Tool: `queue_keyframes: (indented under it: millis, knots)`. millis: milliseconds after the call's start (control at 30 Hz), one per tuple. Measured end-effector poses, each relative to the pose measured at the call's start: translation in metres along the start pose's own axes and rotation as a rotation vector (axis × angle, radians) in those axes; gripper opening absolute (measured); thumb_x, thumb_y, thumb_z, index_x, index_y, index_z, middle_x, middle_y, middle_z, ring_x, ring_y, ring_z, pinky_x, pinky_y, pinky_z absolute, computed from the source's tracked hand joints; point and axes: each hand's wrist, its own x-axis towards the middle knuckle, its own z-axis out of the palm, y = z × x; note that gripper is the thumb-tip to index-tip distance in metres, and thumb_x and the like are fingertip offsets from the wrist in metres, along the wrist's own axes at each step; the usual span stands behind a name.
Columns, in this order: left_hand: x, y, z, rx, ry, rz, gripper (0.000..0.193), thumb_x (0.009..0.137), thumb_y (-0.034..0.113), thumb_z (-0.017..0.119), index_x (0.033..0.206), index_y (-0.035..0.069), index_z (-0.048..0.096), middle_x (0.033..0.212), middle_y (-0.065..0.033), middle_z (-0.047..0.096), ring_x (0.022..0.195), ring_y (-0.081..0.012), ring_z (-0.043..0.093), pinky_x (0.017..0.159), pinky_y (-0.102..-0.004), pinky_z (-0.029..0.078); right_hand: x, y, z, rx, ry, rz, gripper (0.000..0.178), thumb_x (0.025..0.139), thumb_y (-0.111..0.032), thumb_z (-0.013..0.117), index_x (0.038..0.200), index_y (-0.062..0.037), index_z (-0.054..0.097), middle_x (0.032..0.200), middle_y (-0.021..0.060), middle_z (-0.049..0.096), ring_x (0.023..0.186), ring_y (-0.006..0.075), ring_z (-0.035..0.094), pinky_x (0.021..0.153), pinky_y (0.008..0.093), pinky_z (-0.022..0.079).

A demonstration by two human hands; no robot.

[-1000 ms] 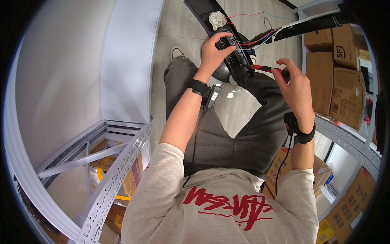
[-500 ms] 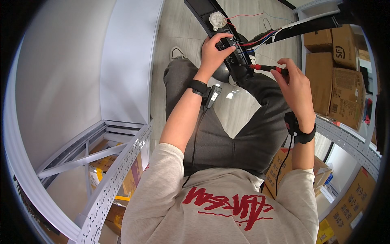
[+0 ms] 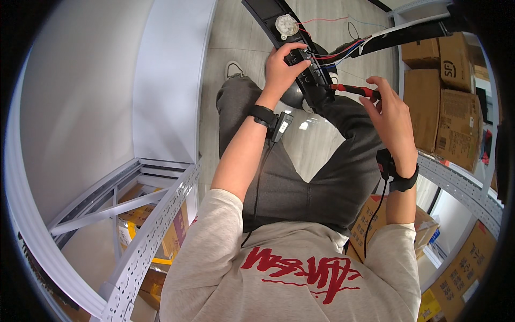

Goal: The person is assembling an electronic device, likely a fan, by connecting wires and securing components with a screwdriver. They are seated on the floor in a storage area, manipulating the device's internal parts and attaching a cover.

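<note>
Resting across my legs is a long black plastic housing [image 3: 322, 97] with a round white part [image 3: 287, 27] near its far end. My left hand [image 3: 280, 70] is closed on the housing's middle, thumb and forefinger at a dark strip of small parts [image 3: 306, 68]. Thin red, blue and white wires [image 3: 338, 56] run from that strip to the right. In my right hand [image 3: 390, 115], thumb and fingers grip the handle of a red and black screwdriver [image 3: 351, 90]. Its tip points left at the housing's near end; whether it touches a screw is too small to tell.
A black arm-like piece [image 3: 397, 40] stretches off to the upper right with wires along it. Cardboard boxes [image 3: 421, 102] stand on metal shelving at the right. A perforated metal rack [image 3: 155, 225] is on my left, beside a pale panel [image 3: 169, 80].
The right hand's fingers have shifted slightly on the screwdriver handle. My left hand and the housing have hardly moved.
</note>
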Motion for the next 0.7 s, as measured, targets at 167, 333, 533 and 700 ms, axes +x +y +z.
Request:
queue_keyframes:
  millis: [167,333,533,700]
  knots:
    - [0.000,0.003,0.001,0.016,-0.018,0.000,0.035,0.078,0.009,0.079,0.111,0.006,0.069,0.110,-0.0041,0.069,0.101,-0.0138,0.064,0.090,-0.0281,0.048,-0.002,0.019,0.007,-0.259,-0.074,0.002,0.026,0.093,-0.028,0.067,0.098,-0.0037,0.060,0.079,0.0181,0.066,0.070,0.0385,0.063,0.062,0.0435,0.049]
    - [-0.002,0.003,0.000,0.039,0.000,0.019,0.035,0.078,0.008,0.079,0.111,0.007,0.069,0.110,-0.0038,0.069,0.101,-0.0138,0.064,0.091,-0.0279,0.048,0.002,0.012,0.004,-0.196,-0.047,0.024,0.024,0.094,-0.027,0.066,0.097,-0.0041,0.060,0.078,0.0173,0.065,0.070,0.0385,0.063,0.062,0.0433,0.049]
    - [0.000,-0.001,0.000,0.006,0.004,-0.001,0.035,0.078,0.009,0.079,0.111,0.007,0.069,0.109,-0.0038,0.069,0.101,-0.0140,0.064,0.090,-0.0281,0.048,-0.002,0.007,0.002,-0.084,0.025,-0.097,0.025,0.094,-0.028,0.065,0.097,-0.0040,0.060,0.079,0.0178,0.065,0.070,0.0386,0.063,0.062,0.0426,0.050]
    - [-0.001,0.006,0.001,0.091,0.013,0.016,0.034,0.077,0.009,0.079,0.110,0.008,0.070,0.108,-0.0041,0.069,0.099,-0.0150,0.064,0.089,-0.0283,0.049,-0.002,0.016,0.007,-0.356,-0.138,0.024,0.023,0.094,-0.026,0.065,0.096,-0.0035,0.059,0.082,0.0188,0.065,0.073,0.0389,0.063,0.062,0.0432,0.050]
